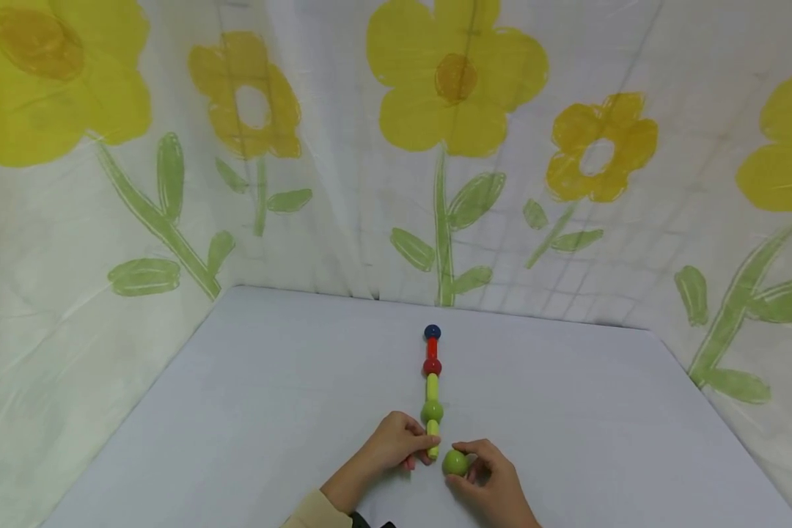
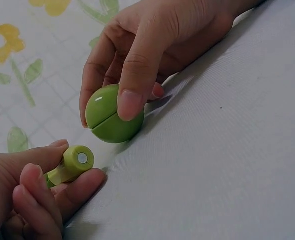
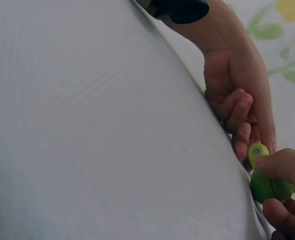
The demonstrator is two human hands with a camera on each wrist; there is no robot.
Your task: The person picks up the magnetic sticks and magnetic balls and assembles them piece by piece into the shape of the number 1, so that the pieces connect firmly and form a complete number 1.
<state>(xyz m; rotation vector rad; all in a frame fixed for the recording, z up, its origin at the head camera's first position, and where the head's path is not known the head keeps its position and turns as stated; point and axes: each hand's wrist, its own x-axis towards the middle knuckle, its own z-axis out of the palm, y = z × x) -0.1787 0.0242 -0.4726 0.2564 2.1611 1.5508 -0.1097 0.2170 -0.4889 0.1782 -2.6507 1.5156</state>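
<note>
A chain of toy rods and balls lies in a line on the white table: a blue ball (image 1: 432, 332), a red rod (image 1: 432, 349), a red ball (image 1: 432, 367), a yellow-green rod (image 1: 432, 387), a green ball (image 1: 432, 411) and a second yellow-green rod (image 1: 433, 452) at the near end. My left hand (image 1: 399, 441) pinches this near rod between thumb and finger; its round end with a silvery disc faces out in the left wrist view. Just right of it, my right hand (image 1: 491, 477) grips a loose green ball (image 2: 107, 117) with a groove round it, apart from the rod.
The white tabletop (image 1: 567, 411) spreads to both sides of the chain. Behind and beside it hangs a white cloth (image 1: 343, 183) painted with yellow flowers. A dark device (image 3: 187, 10) sits at the left wrist in the right wrist view.
</note>
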